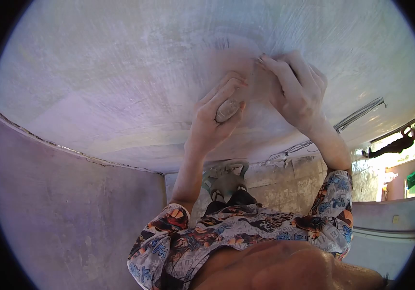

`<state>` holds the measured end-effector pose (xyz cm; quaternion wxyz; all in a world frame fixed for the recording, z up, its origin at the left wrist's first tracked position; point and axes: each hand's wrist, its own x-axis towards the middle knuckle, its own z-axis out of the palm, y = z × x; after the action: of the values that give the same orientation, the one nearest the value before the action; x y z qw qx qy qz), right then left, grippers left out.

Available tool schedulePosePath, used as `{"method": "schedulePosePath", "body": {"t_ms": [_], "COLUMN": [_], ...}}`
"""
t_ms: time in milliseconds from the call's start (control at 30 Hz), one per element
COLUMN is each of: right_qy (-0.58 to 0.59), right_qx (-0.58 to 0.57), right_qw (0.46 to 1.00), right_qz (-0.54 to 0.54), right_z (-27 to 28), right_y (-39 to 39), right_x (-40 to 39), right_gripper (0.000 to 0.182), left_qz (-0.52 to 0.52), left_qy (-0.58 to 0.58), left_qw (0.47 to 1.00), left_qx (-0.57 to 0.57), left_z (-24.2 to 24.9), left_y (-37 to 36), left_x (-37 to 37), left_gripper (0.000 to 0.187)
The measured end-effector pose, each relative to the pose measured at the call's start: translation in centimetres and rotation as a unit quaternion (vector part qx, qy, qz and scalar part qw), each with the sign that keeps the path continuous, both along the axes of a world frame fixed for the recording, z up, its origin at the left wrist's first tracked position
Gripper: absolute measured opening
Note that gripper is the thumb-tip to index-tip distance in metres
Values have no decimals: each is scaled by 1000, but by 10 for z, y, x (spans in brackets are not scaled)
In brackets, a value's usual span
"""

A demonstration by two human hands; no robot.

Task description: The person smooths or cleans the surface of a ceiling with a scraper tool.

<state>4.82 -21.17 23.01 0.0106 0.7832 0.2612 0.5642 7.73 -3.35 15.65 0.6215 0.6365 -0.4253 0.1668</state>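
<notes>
My left hand (214, 116) is closed around a pale, dusty tool with a rounded handle (227, 111). Only the handle's end shows; the fingers hide the rest. To its right, my right hand (299, 89) is raised at the wall with its fingers bent and thumb and fingertips close together. Whatever it may hold is hidden or too small to make out. Both hands are at the pale, streaked wall (135, 67), and a pinkish patch shows between them. White dust coats the hands.
A bundle of cables (359, 115) hangs from the wall at right. Below me stands a greenish stool (224, 178) by my feet. A side wall (72, 193) rises at left. Far right, another person (398, 145) stands near a bright opening, arms raised.
</notes>
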Motion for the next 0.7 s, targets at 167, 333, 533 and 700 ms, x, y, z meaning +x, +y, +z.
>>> {"method": "schedulePosePath", "body": {"t_ms": [167, 333, 533, 700], "right_qy": [22, 18, -10, -9], "right_qx": [7, 10, 31, 13], "right_qw": [1000, 1000, 999, 1000], "right_qz": [8, -6, -9, -16], "right_z": [6, 3, -17, 9], "right_y": [12, 5, -3, 16], "right_x": [-1, -1, -5, 10], "right_gripper": [25, 27, 32, 35], "left_qz": [-1, -14, 4, 9], "left_qy": [4, 1, -4, 24], "left_qw": [1000, 1000, 1000, 999], "left_qx": [0, 6, 17, 41], "left_z": [0, 0, 2, 3], "left_y": [2, 0, 0, 6], "left_x": [2, 1, 2, 2], "left_gripper": [31, 32, 32, 33]}}
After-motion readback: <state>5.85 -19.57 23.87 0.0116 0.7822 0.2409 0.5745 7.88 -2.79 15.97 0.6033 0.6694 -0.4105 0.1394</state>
